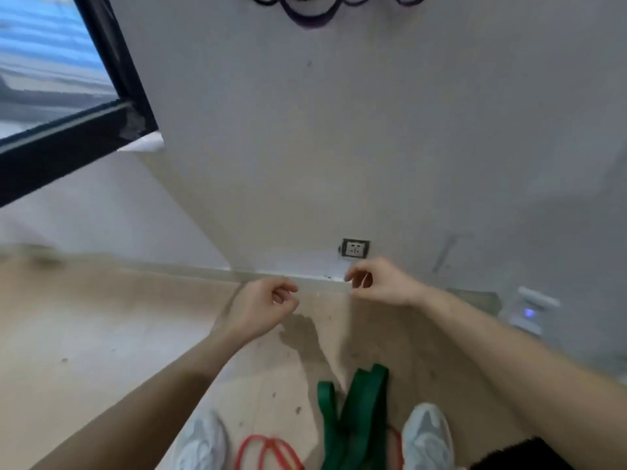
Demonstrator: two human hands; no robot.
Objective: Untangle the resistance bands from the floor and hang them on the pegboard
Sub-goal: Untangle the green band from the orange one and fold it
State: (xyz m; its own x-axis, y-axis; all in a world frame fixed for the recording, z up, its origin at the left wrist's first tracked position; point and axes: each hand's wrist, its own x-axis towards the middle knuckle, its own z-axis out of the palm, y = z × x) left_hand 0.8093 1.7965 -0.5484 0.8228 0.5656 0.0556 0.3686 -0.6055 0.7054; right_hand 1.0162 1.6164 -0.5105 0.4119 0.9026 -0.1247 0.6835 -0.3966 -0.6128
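A wide green resistance band [356, 415] lies folded on the floor between my two shoes. A thin red band [268, 451] lies coiled beside it, at the bottom edge of the view. Purple and black bands [310, 11] hang in loops high on the wall at the top edge; their pegs are out of view. My left hand [263, 308] hovers well above the floor with its fingers loosely curled and nothing in it. My right hand [380, 283] is held out beside it, fingers also loosely curled, empty. Both hands are apart from every band.
A wall socket [355, 248] sits low on the grey wall ahead. A white device with a blue light [527, 310] stands at the wall's foot on the right. A black-framed window [68, 106] fills the upper left. My shoes [427, 435] stand on the beige floor.
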